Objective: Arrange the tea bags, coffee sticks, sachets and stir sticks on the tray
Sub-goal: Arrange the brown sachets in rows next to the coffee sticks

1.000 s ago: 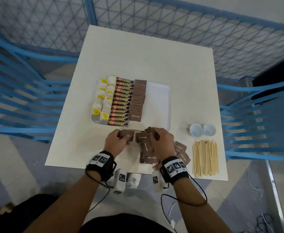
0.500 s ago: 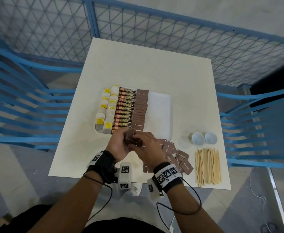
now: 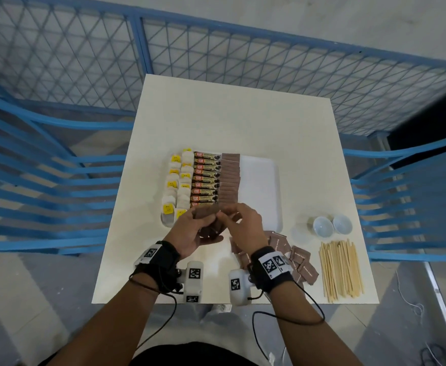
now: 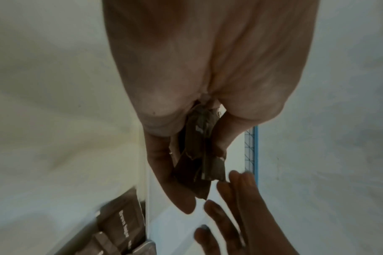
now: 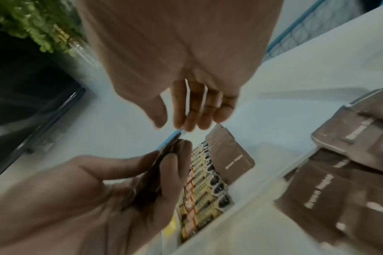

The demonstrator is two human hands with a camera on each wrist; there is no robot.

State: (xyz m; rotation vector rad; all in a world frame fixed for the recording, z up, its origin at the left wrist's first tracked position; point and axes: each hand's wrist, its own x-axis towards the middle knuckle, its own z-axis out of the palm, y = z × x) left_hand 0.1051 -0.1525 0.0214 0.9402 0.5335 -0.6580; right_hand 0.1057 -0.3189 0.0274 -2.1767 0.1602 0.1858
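A white tray (image 3: 259, 186) holds tea bags (image 3: 175, 186) on its left, then coffee sticks (image 3: 207, 178), then a row of brown sugar sachets (image 3: 229, 178); its right half is bare. Over the tray's near edge my left hand (image 3: 203, 221) grips a small stack of brown sachets (image 4: 197, 131), thumb on one side and fingers on the other. My right hand (image 3: 239, 216) hovers just right of the stack with relaxed fingers (image 5: 191, 112) holding nothing. More loose brown sachets (image 3: 299, 260) lie near the front edge, beside a bundle of wooden stir sticks (image 3: 340, 268).
Two small white cups (image 3: 331, 225) stand right of the tray, behind the stir sticks. The cream table (image 3: 229, 120) is ringed by blue fence panels (image 3: 45, 167). The table's far half carries nothing.
Both hands have moved from the loose sachet pile up to the tray's near edge. The sachets are now gathered in my left hand, and my right hand has let go.
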